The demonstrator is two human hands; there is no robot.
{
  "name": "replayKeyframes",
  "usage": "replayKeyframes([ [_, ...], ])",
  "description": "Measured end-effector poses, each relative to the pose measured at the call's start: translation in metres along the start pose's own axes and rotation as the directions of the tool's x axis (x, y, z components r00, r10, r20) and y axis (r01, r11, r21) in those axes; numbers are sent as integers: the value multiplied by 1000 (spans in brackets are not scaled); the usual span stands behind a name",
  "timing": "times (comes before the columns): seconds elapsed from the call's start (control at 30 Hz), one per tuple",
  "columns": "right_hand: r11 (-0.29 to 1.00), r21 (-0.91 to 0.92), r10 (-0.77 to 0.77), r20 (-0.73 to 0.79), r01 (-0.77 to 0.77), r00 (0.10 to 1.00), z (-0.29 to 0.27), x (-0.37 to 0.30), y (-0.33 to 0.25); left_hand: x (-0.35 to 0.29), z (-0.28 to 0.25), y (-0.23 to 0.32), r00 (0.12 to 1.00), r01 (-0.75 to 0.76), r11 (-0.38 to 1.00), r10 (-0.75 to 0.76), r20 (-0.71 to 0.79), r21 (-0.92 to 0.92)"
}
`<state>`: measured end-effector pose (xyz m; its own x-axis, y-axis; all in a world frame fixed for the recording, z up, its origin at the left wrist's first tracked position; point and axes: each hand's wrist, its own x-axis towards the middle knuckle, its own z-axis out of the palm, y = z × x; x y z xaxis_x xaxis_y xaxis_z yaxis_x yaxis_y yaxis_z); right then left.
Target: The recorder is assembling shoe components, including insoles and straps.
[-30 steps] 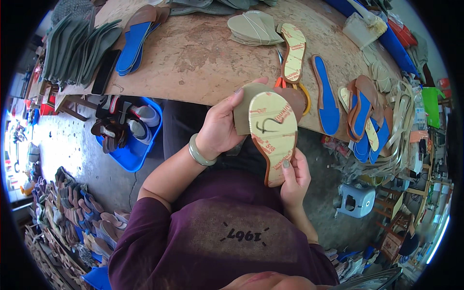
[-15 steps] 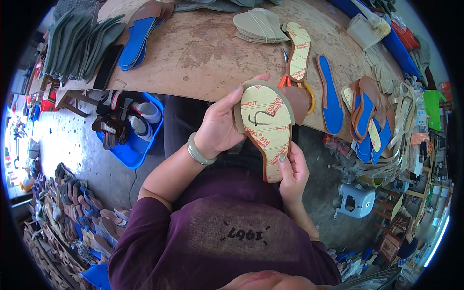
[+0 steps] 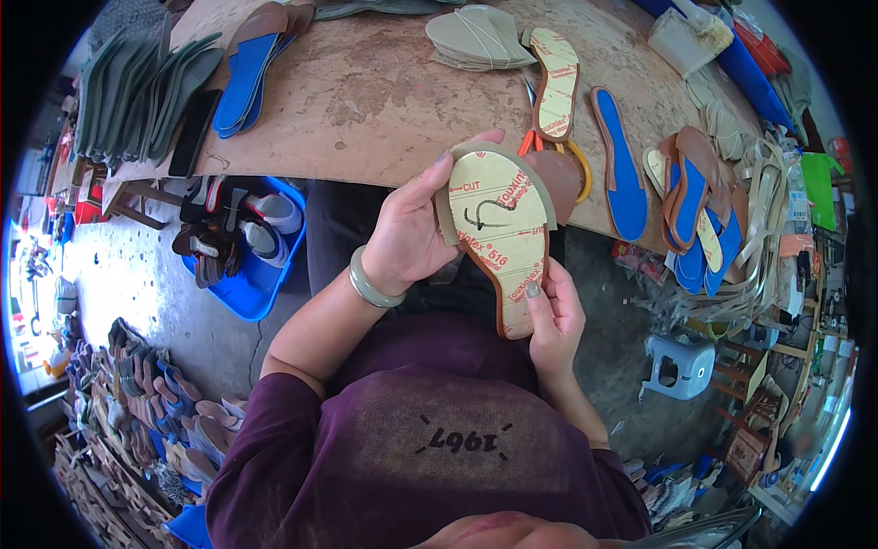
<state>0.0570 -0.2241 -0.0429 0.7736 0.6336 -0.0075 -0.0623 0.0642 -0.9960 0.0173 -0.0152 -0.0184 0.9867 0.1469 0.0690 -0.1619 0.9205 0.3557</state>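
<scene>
A person in a purple shirt sits at a wooden tabletop (image 3: 357, 114), holding a shoe insole (image 3: 498, 252) above their lap, just off the near edge. Its cream underside, printed in red with a handwritten black mark, faces up, wide end away from the body.

What has changed: a second ago the insole sat askew, with a taupe piece (image 3: 445, 218) showing mostly at its left. Now the piece lies behind the wide end, its rim showing along both sides—the two appear better centred, which suggests the fitting in hand is closer to settled.

The left hand (image 3: 407, 229) grips the taupe piece and insole together at the wide end, thumb at the left edge, most of its fingers hidden behind. The right hand (image 3: 555, 320) pinches the narrow heel end, thumb on top.

Beyond, on the tabletop, scissors with orange and yellow handles (image 3: 584, 172) lie partly covered by a second cream-faced insole (image 3: 558, 82)—a blue-faced insole (image 3: 619, 165) rests to their right, and a tied taupe stack (image 3: 476, 38) sits farther off.
</scene>
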Motion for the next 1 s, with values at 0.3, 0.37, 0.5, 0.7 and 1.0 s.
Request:
replayKeyframes([
  [0.3, 999, -30, -22, 3, 22, 1000, 2, 1, -2, 1, 2, -1, 999, -29, 998, 31, -37, 52],
  [0.37, 999, -30, -25, 7, 25, 1000, 2, 2, -2, 1, 4, 0, 999, -38, 998, 40, -34, 49],
  [0.5, 999, -15, -31, 9, 31, 999, 1, 1, -1, 2, 4, 0, 998, -33, 997, 37, -43, 74],
  [0.7, 999, -23, -22, 14, 22, 1000, -1, 0, -2, 0, 4, 2, 999, -18, 998, 20, -30, 57],
  [1.0, 1000, 8, -5, 14, 5, 1000, 5, 2, 1, -2, 7, 4, 998, -35, 993, 40, -38, 112],
])
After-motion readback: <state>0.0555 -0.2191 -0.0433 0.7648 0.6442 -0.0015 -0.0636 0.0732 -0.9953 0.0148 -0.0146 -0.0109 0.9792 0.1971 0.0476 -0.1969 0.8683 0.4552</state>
